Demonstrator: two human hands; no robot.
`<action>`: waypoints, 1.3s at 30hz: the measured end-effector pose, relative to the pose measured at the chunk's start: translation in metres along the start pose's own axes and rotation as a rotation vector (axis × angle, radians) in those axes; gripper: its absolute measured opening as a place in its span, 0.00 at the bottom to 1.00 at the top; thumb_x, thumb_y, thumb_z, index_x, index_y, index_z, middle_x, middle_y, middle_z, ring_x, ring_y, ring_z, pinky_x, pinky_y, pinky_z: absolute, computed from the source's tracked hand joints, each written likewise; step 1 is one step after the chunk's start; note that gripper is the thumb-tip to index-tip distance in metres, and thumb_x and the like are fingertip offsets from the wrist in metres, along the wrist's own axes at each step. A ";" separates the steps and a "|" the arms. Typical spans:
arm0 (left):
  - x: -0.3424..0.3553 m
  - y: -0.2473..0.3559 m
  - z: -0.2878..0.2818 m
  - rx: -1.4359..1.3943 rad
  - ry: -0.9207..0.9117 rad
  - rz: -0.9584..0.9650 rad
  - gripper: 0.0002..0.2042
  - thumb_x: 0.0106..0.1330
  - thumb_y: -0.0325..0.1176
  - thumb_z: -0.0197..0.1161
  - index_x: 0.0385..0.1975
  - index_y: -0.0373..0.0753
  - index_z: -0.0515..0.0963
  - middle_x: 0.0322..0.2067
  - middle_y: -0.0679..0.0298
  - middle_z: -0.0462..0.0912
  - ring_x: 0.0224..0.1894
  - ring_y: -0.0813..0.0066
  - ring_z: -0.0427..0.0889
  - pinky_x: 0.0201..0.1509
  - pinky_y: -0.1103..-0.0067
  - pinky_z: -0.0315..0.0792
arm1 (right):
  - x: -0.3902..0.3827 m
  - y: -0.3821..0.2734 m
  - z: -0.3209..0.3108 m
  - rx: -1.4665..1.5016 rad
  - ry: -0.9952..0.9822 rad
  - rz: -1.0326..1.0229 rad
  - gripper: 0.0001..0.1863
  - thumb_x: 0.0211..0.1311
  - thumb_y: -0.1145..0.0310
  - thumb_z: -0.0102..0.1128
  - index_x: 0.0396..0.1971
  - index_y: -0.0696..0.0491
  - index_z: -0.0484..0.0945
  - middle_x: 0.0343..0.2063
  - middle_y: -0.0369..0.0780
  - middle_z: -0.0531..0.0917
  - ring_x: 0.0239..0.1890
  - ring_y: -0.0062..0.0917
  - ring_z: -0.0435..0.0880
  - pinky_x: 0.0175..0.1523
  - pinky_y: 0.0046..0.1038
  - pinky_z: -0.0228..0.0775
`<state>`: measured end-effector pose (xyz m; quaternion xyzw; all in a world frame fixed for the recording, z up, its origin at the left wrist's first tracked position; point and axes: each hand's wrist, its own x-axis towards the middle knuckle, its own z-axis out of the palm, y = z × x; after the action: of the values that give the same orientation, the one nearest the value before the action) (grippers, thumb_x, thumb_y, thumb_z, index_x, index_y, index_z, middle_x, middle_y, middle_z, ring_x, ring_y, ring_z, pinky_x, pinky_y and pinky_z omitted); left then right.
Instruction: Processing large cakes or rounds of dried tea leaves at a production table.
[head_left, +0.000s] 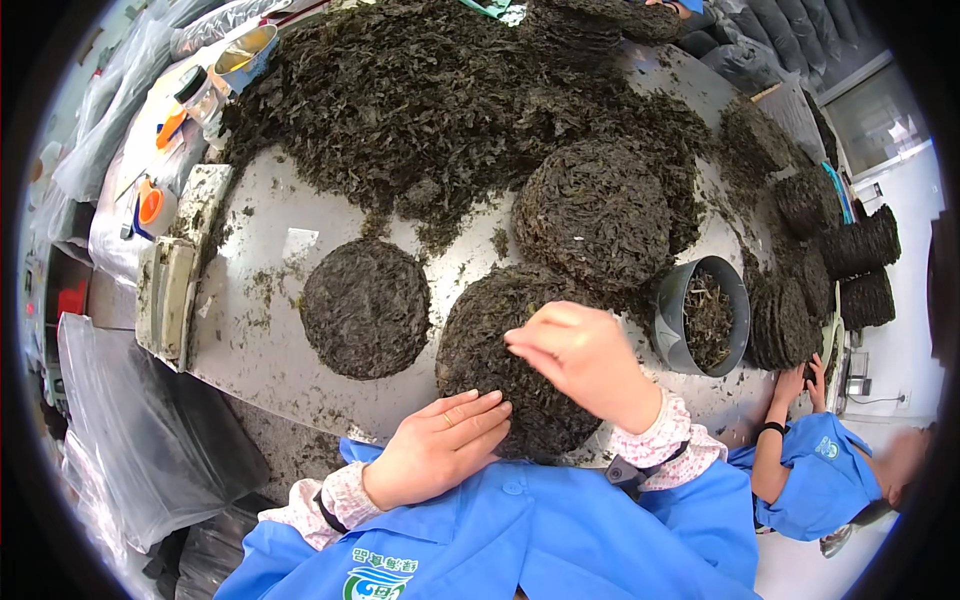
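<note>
A round, dark pressed cake of dried seaweed (490,335) lies in front of me. My left hand (450,445) rests on its near edge with fingers stretched out. Just above the cake, my right hand (570,360) has thumb and finger pinched; whatever is between them is too small to make out. A flatter round cake (365,305) lies to the left, and a thicker one (590,205) sits behind, beside a heap of loose flakes (400,110). At the right stands a grey tub (672,335) with dark bits inside.
Stacked cakes (775,315) line the worktable's right side, where a co-worker in blue (820,470) has both hands. Another person's hand (660,5) shows at the far edge. Pale bars (165,295), orange-handled tools (150,205) and containers are at the left, beside plastic bags (140,430).
</note>
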<state>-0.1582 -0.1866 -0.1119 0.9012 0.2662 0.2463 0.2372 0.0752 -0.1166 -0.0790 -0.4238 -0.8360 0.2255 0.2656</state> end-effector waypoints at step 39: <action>0.002 0.001 0.009 -0.006 0.046 -0.036 0.15 0.57 0.28 0.64 0.45 0.36 0.84 0.52 0.59 0.85 0.58 0.64 0.83 0.64 0.68 0.75 | -0.021 -0.021 0.043 -0.108 -0.070 0.056 0.04 0.54 0.75 0.67 0.31 0.55 0.82 0.27 0.38 0.77 0.32 0.32 0.80 0.34 0.32 0.75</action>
<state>-0.1513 -0.1892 -0.1181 0.8897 0.2871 0.2635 0.2380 0.0460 -0.1513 -0.1046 -0.4525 -0.8437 0.2020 0.2064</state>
